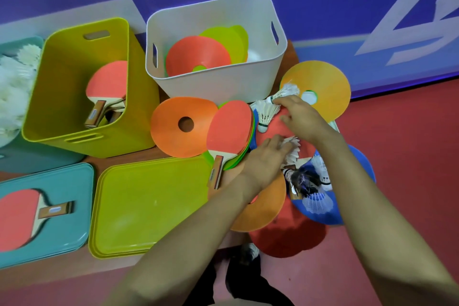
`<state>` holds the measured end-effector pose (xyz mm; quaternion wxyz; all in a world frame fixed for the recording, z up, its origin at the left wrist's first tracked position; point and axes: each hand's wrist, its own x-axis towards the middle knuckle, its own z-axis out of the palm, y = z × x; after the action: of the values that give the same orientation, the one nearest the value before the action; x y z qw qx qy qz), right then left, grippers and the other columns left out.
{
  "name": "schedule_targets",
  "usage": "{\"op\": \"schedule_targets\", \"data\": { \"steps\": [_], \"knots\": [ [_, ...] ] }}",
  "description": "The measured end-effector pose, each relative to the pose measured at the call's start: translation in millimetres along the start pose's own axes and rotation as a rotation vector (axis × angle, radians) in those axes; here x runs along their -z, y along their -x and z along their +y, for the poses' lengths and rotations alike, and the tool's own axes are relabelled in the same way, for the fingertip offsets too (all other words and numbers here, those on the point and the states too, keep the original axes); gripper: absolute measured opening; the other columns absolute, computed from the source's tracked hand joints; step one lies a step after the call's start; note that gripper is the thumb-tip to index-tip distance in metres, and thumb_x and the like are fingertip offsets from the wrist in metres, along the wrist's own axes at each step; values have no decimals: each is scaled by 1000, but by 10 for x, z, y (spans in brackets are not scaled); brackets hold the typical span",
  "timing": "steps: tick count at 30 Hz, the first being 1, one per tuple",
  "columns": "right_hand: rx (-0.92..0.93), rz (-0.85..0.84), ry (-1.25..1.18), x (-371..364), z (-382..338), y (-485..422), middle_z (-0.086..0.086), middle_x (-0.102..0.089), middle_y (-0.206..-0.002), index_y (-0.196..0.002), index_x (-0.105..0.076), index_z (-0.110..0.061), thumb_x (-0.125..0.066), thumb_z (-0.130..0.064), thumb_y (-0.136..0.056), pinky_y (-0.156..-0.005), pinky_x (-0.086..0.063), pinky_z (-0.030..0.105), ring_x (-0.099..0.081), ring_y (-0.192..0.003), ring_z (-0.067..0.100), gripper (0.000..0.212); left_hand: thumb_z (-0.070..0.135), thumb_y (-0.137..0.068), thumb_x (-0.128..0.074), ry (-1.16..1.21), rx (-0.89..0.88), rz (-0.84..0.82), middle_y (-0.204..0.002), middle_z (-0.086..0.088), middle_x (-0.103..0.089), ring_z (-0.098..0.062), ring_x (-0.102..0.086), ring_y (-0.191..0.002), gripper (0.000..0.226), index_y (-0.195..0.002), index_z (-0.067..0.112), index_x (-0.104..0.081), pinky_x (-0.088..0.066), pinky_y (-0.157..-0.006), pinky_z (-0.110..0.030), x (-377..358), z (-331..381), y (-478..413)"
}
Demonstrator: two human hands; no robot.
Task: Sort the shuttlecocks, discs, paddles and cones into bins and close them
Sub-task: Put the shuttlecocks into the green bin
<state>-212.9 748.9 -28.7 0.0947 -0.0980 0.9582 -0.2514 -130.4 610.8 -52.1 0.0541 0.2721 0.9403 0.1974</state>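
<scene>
Partly sorted, judging by the bins. Shuttlecocks (12, 87) heaped in teal bin (37, 159), paddles (106, 87) in yellow-green bin (62, 62), cones (198, 57) in white bin (223, 87). None closed yet. Mixed pile (183, 126) still left on surface. Left grip (268, 159) curled round one shuttlecock (294, 148), possibly more; right grip (303, 117) pinching second shuttlecock (285, 90).

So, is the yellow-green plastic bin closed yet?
Open: the yellow-green plastic bin is uncovered, red paddles visible inside; a matching lid lies flat in front.
</scene>
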Motion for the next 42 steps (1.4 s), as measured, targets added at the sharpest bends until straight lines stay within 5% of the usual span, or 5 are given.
{"op": "schedule_targets", "data": {
  "steps": [5, 12, 17, 32, 42],
  "knots": [
    [-47, -49, 0, -43, -81, -85, 10, -43, -139, -139, -39, -20, -54, -9, -89, -95, -41, 39, -46, -122, 30, 53, -2, -75, -66, 64, 30, 146, -107, -14, -59, -32, -62, -74, 23, -97, 5, -60, -42, -48, -32, 111, -133, 140],
    [-107, -15, -12, -110, -211, -149, 15, -60, -117, -121, -54, -11, -60, -13, -85, -82, -44, 36, -56, -105, 32, 36, 14, -88, -55, 282, 173, 366, -115, 0, -51, -24, -58, -95, 16, -97, 22, -44, -50, -74, -39, 392, -377, 522],
    [-131, 50, 26, -52, -396, -11, 14, -65, -106, -105, -61, -10, -56, -12, -87, -77, -48, 39, -58, -98, 33, 20, 12, -89, -57, 387, 259, 489, -104, -7, -54, -22, -55, -94, 8, -95, 6, -56, -48, -81, -32, 559, -517, 700],
    [377, 328, 78, -81, -2273, 327, 8, -63, -92, -96, -65, -11, -58, -13, -87, -76, -41, 37, -51, -92, 30, 11, 12, -88, -64, 410, 400, 854, -104, 0, -49, -5, -48, -98, 10, -94, 7, -57, -51, -86, -37, 1582, -1254, 1559],
    [551, 371, 16, -613, -4031, -279, 5, -65, -86, -90, -66, -12, -60, -14, -83, -74, -36, 34, -52, -83, 31, 9, 9, -89, -61, 217, 441, 949, -115, -8, -49, -19, -48, -116, 6, -95, 7, -59, -44, -95, -35, 2677, -2674, 2523]
  ]
}}
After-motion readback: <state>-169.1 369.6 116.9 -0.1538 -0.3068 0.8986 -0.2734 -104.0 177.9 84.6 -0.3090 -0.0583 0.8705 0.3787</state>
